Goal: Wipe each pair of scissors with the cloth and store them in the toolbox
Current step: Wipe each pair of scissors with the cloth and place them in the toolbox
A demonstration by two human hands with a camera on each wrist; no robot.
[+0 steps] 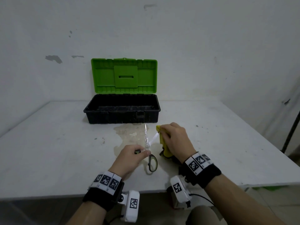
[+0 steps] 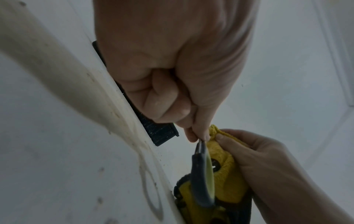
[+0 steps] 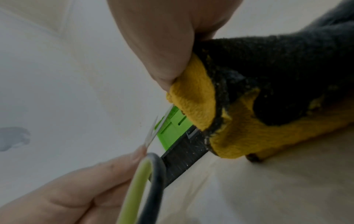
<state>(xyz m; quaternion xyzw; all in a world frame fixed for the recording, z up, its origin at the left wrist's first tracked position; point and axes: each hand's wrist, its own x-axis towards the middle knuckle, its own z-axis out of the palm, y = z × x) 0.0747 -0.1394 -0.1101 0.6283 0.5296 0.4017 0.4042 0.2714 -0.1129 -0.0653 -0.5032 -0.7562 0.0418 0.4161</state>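
Grey-and-green-handled scissors [image 1: 152,163] are held just above the white table [image 1: 65,151], their blades spread apart. My left hand [image 1: 135,155] grips one handle; the other handle loop [image 2: 201,181] hangs free. One blade [image 1: 145,133] points toward the toolbox. The other blade runs right into a yellow-and-black cloth [image 1: 162,140], which my right hand [image 1: 174,137] pinches around the blade's tip [image 3: 193,97]. The black toolbox [image 1: 121,111] with its green lid [image 1: 124,75] raised stands behind, and its inside looks empty.
A pale dried stain [image 1: 126,132] marks the table between the toolbox and my hands. A plain wall stands behind the toolbox. A dark pole [image 1: 290,127] rises beyond the table's right edge. The table's front edge runs just under my wrists.
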